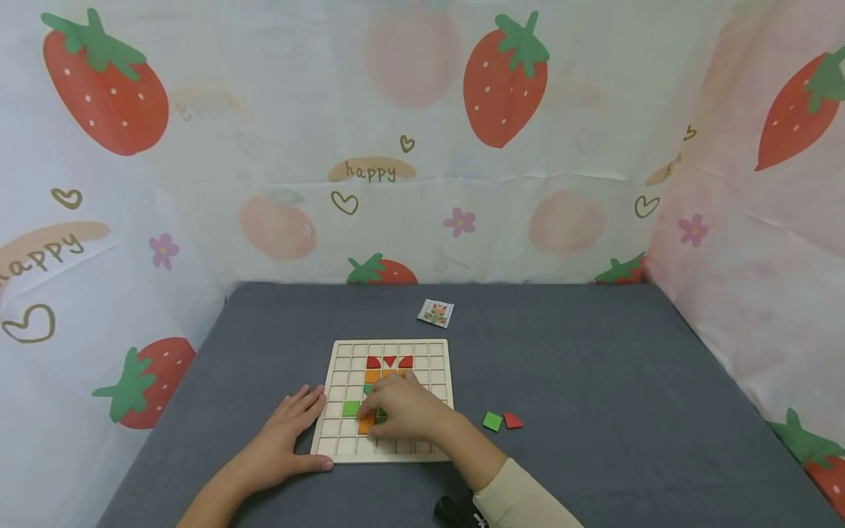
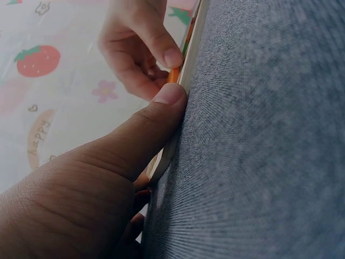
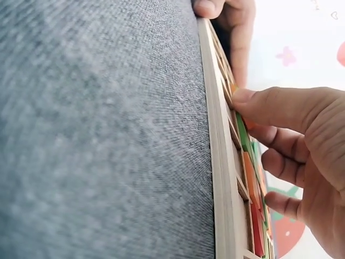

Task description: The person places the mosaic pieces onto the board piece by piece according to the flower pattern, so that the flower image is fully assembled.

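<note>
A pale wooden grid board [image 1: 429, 447] lies on the table, holding red, orange and green tiles in several cells. Over its lower middle, my right hand [image 1: 412, 407] pinches an orange tile [image 1: 365, 426] between thumb and fingers, down at the cells. The thumb covers part of that tile [image 2: 173, 75] in the left wrist view. My left hand [image 1: 290, 436] steadies the board's near left corner, its straight fingers along the left side and its thumb at the front edge. A light green tile [image 1: 351, 408] lies left of the right fingertips. Red tiles [image 1: 389, 361] form the top row.
Right of the board, a loose green square [image 1: 492, 421] and a red quarter-round tile [image 1: 512, 420] lie on the grey tabletop [image 1: 594, 367]. Behind the board is a small pattern card [image 1: 436, 313]. A black object [image 1: 452, 511] sits at the front edge near the right sleeve.
</note>
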A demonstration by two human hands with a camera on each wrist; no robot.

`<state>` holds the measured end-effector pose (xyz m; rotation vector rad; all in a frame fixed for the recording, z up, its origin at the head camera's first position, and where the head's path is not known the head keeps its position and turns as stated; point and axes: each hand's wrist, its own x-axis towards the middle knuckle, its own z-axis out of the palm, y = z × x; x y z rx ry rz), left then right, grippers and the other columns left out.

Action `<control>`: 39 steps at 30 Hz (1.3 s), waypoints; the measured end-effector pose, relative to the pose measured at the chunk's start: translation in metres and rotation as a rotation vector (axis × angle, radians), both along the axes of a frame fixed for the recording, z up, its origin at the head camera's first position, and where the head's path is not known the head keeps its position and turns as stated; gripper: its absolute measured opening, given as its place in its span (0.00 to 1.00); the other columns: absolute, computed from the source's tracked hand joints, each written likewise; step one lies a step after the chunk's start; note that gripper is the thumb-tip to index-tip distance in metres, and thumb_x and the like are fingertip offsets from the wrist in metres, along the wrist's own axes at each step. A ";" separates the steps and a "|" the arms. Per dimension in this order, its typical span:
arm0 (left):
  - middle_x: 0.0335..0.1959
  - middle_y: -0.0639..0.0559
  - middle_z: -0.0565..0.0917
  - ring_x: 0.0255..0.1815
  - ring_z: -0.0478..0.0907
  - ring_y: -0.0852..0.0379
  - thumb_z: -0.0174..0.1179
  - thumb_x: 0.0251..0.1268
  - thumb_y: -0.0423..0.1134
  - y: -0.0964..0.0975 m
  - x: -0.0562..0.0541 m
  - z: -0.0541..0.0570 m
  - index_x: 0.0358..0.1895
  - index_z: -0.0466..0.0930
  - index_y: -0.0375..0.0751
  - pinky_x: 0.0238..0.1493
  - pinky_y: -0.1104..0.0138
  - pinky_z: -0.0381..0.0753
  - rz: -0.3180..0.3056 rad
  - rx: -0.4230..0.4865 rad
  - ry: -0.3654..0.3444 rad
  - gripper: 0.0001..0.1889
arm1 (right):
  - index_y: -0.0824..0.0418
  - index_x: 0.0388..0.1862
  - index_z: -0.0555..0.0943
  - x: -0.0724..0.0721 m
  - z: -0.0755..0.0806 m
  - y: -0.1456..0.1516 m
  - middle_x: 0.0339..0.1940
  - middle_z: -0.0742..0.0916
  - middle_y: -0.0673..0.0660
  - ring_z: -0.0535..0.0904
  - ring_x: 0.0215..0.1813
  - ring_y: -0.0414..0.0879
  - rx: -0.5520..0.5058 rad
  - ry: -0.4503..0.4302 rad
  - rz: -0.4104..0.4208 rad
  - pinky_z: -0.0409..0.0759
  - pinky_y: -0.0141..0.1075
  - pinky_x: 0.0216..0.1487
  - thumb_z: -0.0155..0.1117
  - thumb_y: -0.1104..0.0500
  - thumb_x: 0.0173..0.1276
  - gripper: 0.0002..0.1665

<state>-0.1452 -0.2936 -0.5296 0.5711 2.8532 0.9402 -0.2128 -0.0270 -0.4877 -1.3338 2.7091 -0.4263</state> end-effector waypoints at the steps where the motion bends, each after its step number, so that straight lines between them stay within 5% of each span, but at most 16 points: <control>1: 0.83 0.44 0.56 0.84 0.44 0.37 0.72 0.49 0.69 0.000 0.000 0.000 0.80 0.59 0.39 0.83 0.52 0.36 0.003 0.003 -0.003 0.59 | 0.38 0.50 0.90 0.000 0.001 0.000 0.39 0.83 0.34 0.73 0.45 0.33 0.003 -0.002 -0.001 0.68 0.43 0.58 0.78 0.45 0.62 0.16; 3: 0.83 0.45 0.56 0.85 0.44 0.38 0.72 0.49 0.70 0.000 -0.001 0.000 0.81 0.58 0.39 0.83 0.55 0.34 0.002 0.002 -0.005 0.60 | 0.38 0.50 0.90 0.000 0.002 0.000 0.39 0.83 0.35 0.73 0.45 0.33 0.009 -0.012 -0.001 0.68 0.43 0.56 0.78 0.45 0.62 0.16; 10: 0.83 0.43 0.58 0.84 0.45 0.36 0.71 0.50 0.70 0.002 -0.001 0.004 0.80 0.60 0.38 0.79 0.38 0.43 -0.011 -0.022 0.014 0.59 | 0.37 0.49 0.90 -0.003 0.003 0.001 0.38 0.83 0.33 0.74 0.46 0.33 0.023 -0.022 0.012 0.68 0.43 0.54 0.79 0.44 0.60 0.17; 18: 0.83 0.43 0.57 0.84 0.45 0.37 0.71 0.49 0.71 0.003 -0.001 0.005 0.80 0.59 0.38 0.79 0.38 0.43 -0.004 -0.024 -0.002 0.60 | 0.38 0.49 0.90 -0.005 0.015 0.019 0.41 0.85 0.34 0.75 0.50 0.34 -0.046 -0.003 0.023 0.71 0.43 0.57 0.78 0.46 0.63 0.15; 29: 0.84 0.45 0.55 0.85 0.42 0.39 0.72 0.47 0.71 0.003 -0.001 0.006 0.81 0.58 0.39 0.82 0.46 0.38 0.013 -0.014 -0.053 0.62 | 0.44 0.50 0.90 -0.003 0.072 0.102 0.44 0.84 0.42 0.76 0.51 0.41 -0.084 0.175 -0.017 0.74 0.45 0.58 0.76 0.53 0.66 0.13; 34: 0.83 0.44 0.55 0.85 0.42 0.37 0.72 0.48 0.70 0.002 -0.001 0.004 0.81 0.58 0.39 0.82 0.44 0.38 0.011 -0.007 -0.048 0.61 | 0.45 0.48 0.90 0.003 0.076 0.138 0.44 0.85 0.42 0.76 0.49 0.42 -0.090 0.220 -0.089 0.75 0.46 0.55 0.78 0.52 0.63 0.14; 39: 0.84 0.44 0.55 0.85 0.42 0.37 0.72 0.48 0.71 0.001 0.000 0.002 0.81 0.57 0.39 0.83 0.54 0.33 0.012 -0.004 -0.041 0.61 | 0.44 0.48 0.90 0.009 0.068 0.164 0.43 0.85 0.41 0.77 0.49 0.42 -0.076 0.215 -0.152 0.75 0.48 0.53 0.79 0.51 0.62 0.15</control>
